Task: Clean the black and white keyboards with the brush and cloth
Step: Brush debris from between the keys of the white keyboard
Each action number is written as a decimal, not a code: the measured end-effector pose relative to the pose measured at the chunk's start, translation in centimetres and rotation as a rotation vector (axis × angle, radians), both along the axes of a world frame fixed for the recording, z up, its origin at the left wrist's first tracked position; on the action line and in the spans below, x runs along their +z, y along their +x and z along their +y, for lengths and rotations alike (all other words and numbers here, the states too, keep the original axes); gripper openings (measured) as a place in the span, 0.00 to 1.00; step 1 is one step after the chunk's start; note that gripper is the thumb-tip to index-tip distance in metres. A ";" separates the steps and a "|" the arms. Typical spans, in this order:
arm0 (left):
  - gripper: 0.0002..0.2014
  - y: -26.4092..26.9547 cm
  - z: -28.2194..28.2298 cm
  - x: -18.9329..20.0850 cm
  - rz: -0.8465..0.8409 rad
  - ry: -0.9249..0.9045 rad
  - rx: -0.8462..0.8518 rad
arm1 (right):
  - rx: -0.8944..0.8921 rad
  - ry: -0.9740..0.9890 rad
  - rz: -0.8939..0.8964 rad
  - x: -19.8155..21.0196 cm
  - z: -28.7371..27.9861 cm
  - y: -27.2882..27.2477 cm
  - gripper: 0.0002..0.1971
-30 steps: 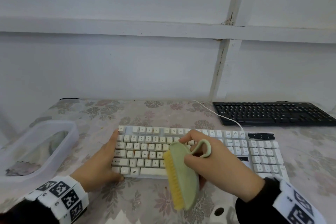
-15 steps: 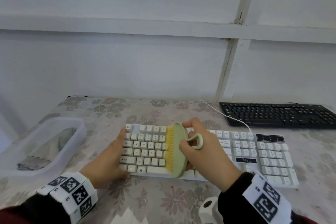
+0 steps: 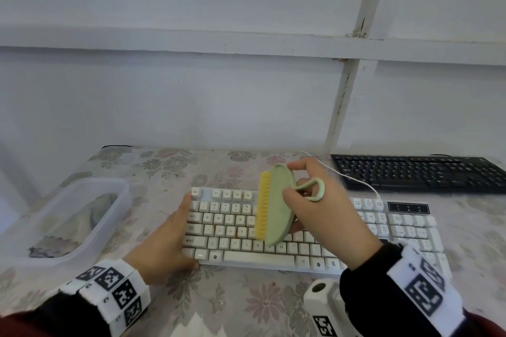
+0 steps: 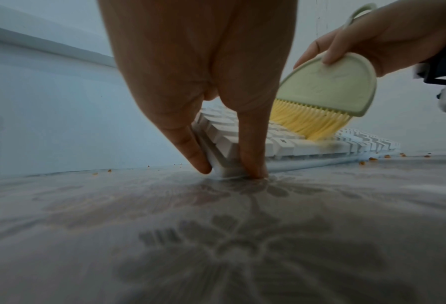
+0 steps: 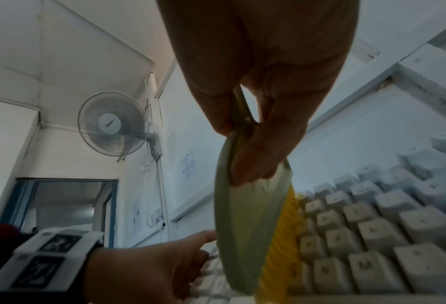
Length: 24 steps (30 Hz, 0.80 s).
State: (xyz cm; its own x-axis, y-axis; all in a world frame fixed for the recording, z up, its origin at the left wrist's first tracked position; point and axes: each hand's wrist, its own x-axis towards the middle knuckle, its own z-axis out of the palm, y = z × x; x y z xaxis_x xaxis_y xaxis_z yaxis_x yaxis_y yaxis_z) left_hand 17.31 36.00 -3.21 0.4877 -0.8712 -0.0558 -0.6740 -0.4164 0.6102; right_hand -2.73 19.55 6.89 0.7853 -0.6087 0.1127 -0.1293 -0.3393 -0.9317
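Observation:
The white keyboard lies in front of me on the flowered tablecloth. My left hand braces its left end, straight fingers pressing either side of the corner. My right hand grips a green brush with yellow bristles, thumb on its back. The brush is tilted over the middle keys, and the bristles touch them in the left wrist view. From the right wrist, the brush stands edge-on beside the keys. The black keyboard lies at the back right. A greyish cloth sits in a tub.
A clear plastic tub stands at the left of the table. Orange crumbs dot the cloth near the white keyboard's front edge. The white cable runs between the two keyboards. A wall closes the table's far edge.
My right hand has carried the brush from the keyboard's front edge away from me, across the keys to the upper rows. The left hand has stayed on the keyboard's left end.

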 end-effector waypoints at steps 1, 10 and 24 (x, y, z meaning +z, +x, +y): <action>0.63 0.0 0.0 -0.1 -0.009 0.004 0.002 | -0.009 -0.015 0.010 -0.4 0.0 0.2 0.12; 0.63 0.4 0.0 -0.5 0.011 -0.045 -0.008 | 0.141 -0.045 0.184 -2.5 2.5 -0.7 0.12; 0.62 0.1 -0.1 -0.2 0.003 -0.036 -0.013 | 0.095 -0.116 0.134 -2.3 2.1 -0.1 0.12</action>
State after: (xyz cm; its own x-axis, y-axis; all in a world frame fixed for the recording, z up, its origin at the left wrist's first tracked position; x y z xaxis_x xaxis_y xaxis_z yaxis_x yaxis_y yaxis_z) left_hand 17.42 35.92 -3.44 0.4762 -0.8789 -0.0256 -0.6774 -0.3853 0.6267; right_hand -2.86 21.70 4.59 0.8513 -0.5203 0.0682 -0.2118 -0.4597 -0.8625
